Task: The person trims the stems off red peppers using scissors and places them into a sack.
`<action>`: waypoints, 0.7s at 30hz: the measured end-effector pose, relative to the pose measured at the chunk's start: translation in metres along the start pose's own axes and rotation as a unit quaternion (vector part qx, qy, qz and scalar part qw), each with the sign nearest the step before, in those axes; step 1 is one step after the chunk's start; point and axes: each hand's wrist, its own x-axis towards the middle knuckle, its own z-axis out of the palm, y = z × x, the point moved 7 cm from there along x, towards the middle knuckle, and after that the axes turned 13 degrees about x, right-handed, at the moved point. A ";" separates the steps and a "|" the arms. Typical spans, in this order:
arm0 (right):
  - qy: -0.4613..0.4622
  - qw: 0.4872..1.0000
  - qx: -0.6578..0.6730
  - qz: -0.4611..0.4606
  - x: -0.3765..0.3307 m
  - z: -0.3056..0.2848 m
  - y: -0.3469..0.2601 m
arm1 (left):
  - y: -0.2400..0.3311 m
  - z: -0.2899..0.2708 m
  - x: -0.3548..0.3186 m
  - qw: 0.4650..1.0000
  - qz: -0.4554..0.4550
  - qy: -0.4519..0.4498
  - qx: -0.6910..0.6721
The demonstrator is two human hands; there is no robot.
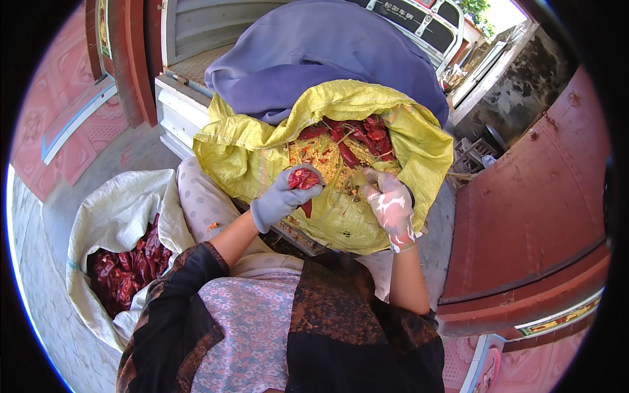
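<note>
My left hand [275, 202], in a grey glove, is closed around dried red chili peppers [304, 177]; one tip pokes out below the fingers. My right hand [393, 208] wears a pink-and-white patterned glove. Its fingers are bent together over the front of an open yellow woven sack [341, 229], and whatever they pinch is too small to make out. Inside the sack's mouth lie yellow chili seeds [314, 154], with whole red chilies [375, 139] heaped at the back right. Both hands are at the sack's near side, apart from each other.
To the left, a white woven sack [105, 213] stands open with dark red dried chilies [134, 268] inside. A large purple cloth bundle [327, 46] rises behind the yellow sack, by a white truck bed [180, 108]. A red metal gate panel [517, 209] is on the right.
</note>
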 end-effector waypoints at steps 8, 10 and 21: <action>-0.062 0.976 -0.207 0.016 0.052 0.049 0.029 | -0.006 0.002 0.004 0.999 -0.020 -0.032 0.023; -0.028 0.984 -0.172 0.026 0.054 0.040 0.030 | -0.005 0.002 0.003 0.998 -0.021 -0.034 0.038; -0.244 0.899 0.321 0.173 0.003 0.028 -0.020 | 0.063 0.019 -0.002 0.853 0.330 0.029 0.402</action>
